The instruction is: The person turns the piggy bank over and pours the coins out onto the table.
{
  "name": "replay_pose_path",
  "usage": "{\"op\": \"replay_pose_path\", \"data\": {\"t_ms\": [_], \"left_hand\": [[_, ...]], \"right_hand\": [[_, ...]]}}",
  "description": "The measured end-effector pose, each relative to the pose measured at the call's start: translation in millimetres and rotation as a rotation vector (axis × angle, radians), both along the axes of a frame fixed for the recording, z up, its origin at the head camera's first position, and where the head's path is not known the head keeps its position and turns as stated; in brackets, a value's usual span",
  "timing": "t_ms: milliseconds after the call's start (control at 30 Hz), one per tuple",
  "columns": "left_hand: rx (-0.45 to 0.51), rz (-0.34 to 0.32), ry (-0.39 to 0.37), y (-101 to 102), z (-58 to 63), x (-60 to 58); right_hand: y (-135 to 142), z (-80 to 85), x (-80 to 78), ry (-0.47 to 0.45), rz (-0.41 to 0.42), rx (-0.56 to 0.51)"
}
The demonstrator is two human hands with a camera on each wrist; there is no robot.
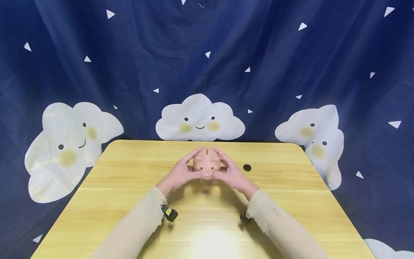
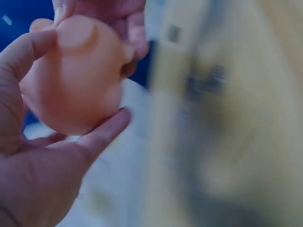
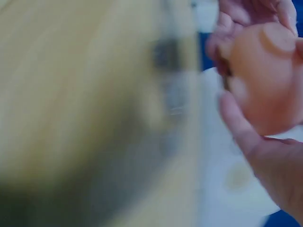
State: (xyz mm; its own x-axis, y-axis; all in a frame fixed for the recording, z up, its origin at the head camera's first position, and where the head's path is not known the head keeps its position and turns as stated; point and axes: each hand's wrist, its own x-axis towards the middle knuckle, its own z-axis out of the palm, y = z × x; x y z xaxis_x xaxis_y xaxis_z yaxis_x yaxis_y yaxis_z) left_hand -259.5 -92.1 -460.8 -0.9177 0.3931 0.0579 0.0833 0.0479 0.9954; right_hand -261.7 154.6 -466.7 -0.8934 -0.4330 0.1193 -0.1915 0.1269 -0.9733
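Note:
A pink piggy bank [image 1: 207, 162] with a coin slot on top and two dark eyes is held between both hands near the back of the table. My left hand [image 1: 181, 173] grips its left side, thumb across the snout. On the other side my right hand [image 1: 233, 175] grips it in a mirrored way, the two thumbs meeting at the front. The left wrist view shows the fingers curled round the rounded pink body [image 2: 80, 80]. Just in front of the bank lies a small brownish round piece [image 1: 205, 192], too small to identify for sure.
A small black disc [image 1: 247, 167] lies on the wooden table [image 1: 129, 201] to the right of my right hand. Behind the table's back edge hangs a dark blue curtain [image 1: 136, 72] with cloud faces. Both wrist views blur the tabletop.

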Motion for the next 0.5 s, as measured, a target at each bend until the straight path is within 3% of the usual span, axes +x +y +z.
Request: {"op": "replay_pose_path", "data": {"t_ms": [67,133,200,333,500], "left_hand": [[-0.012,0.011,0.126,1.8,13.1,2.9],[-0.003,0.005,0.153,4.2,15.6,4.8],[0.013,-0.02,0.095,5.5,7.7,5.9],[0.035,-0.033,-0.058,4.5,-20.0,4.7],[0.046,-0.021,-0.071,1.6,-33.9,-1.0]], "right_hand": [[1.5,9.0,4.8,0.141,-0.024,-0.019],[3.2,9.5,8.1,0.197,-0.049,-0.025],[4.5,1.4,9.3,0.16,-0.053,0.007],[3.2,-21.3,6.1,0.026,-0.03,0.078],[0.8,-30.3,0.4,-0.036,-0.007,0.035]]}}
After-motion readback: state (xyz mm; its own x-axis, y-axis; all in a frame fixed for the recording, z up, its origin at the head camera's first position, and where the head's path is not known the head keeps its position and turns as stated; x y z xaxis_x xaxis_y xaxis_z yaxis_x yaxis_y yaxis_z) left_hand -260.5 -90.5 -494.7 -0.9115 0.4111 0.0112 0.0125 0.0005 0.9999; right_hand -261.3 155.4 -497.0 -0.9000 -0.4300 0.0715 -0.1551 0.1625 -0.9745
